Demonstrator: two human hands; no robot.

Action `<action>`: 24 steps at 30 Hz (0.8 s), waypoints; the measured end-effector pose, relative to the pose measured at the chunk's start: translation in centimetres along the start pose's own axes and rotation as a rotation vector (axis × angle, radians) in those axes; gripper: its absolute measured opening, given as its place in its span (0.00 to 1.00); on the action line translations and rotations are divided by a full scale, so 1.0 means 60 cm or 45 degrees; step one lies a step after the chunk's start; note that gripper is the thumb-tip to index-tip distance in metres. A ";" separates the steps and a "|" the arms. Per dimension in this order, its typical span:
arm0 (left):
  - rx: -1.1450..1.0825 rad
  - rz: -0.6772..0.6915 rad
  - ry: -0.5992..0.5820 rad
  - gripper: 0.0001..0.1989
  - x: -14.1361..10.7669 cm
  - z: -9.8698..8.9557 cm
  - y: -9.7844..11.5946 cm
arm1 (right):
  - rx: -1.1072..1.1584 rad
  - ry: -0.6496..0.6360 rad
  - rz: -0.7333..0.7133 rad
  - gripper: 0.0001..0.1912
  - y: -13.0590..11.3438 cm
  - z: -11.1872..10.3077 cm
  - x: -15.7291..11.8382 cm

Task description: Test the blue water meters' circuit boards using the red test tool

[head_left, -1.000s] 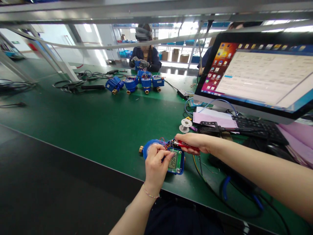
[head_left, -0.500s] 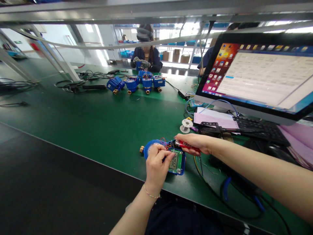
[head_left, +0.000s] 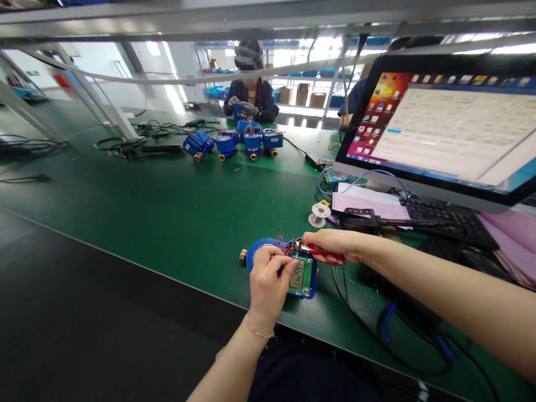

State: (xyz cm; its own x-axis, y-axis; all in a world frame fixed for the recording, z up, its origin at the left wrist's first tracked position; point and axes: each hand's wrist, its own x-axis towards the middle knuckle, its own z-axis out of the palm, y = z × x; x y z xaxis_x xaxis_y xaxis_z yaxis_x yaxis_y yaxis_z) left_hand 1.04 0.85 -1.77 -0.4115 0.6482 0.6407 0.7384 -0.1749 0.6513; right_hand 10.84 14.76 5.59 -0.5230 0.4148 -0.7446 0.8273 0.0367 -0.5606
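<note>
A blue water meter [head_left: 253,252] with a brass end lies at the front edge of the green bench, its electronics box open. Inside the box show a green circuit board [head_left: 309,273], a digit display [head_left: 296,277] and loose thin wires [head_left: 280,240]. My left hand [head_left: 270,276] rests over the meter, thumb and forefinger pinched on what looks like a thin white wire [head_left: 297,254]. From the right, my right hand [head_left: 329,244] is closed around a red-handled hand tool [head_left: 312,249]. The tool's metal tip sits among the wires at the box's upper edge; its exact kind is unclear.
Right of the meter stand a solder spool [head_left: 319,215], papers [head_left: 368,202], a keyboard [head_left: 448,220] and a monitor [head_left: 439,134]. Cables [head_left: 355,318] lie by my right forearm. Several blue meters [head_left: 251,139] stand farther back, before a gloved co-worker [head_left: 251,100].
My right hand and the red-handled tool have shifted slightly right. The digits on the display have changed. My left hand keeps its pinch in the same place.
</note>
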 end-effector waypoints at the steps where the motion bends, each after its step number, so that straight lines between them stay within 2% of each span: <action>1: 0.002 0.002 0.003 0.04 0.001 0.000 0.001 | -0.016 -0.016 -0.010 0.28 0.000 0.000 -0.001; 8: -0.006 -0.002 0.005 0.04 0.003 0.000 0.002 | -0.109 -0.044 -0.081 0.27 0.000 -0.005 -0.001; 16: -0.011 -0.019 -0.003 0.05 0.003 -0.001 0.000 | -0.085 -0.054 -0.067 0.31 0.004 -0.009 0.007; 24: -0.009 -0.044 -0.023 0.05 0.005 -0.001 -0.002 | -0.092 -0.029 -0.099 0.27 0.005 -0.008 0.006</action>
State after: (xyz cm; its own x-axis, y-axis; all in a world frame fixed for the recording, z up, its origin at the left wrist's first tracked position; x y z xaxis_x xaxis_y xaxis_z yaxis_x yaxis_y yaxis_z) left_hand 0.80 1.02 -1.60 -0.4269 0.6670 0.6106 0.7201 -0.1578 0.6757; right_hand 11.00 15.36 5.29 -0.5901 0.3872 -0.7084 0.7961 0.1336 -0.5902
